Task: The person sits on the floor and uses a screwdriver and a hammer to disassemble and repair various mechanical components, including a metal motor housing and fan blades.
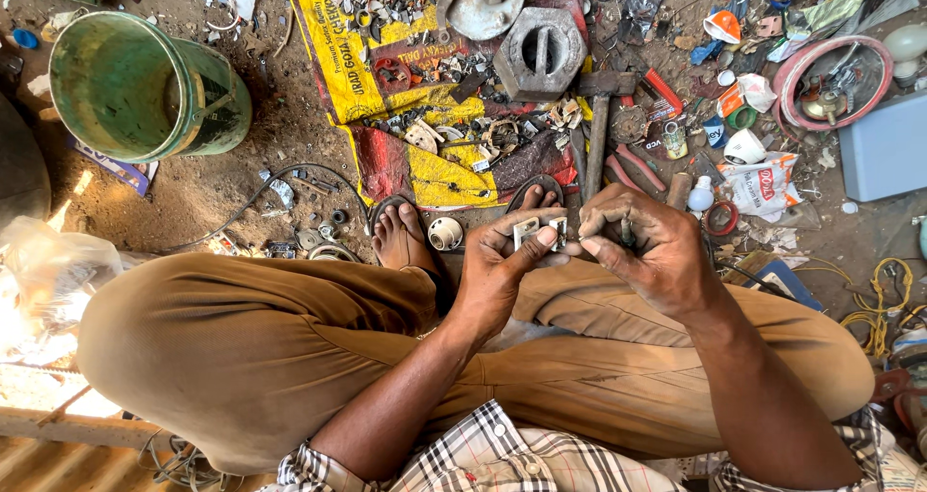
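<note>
A small, flat metal piece (539, 233), pale grey with two lighter square faces side by side, sits upright between the fingers of the left hand (497, 270), above the knees. A thin dark tool (626, 231) stands in the closed right hand (647, 246), just beside the piece; its tip is hidden.

- Left hand (497, 260) raised above the knees, fingers curled, thumb laid across the top.
- Right hand (642, 246) just beside it, fist-like, fingertips pinched toward the left.
- Both forearms bare, angling inward from the checked sleeves.
- Legs folded, squatting.
</note>
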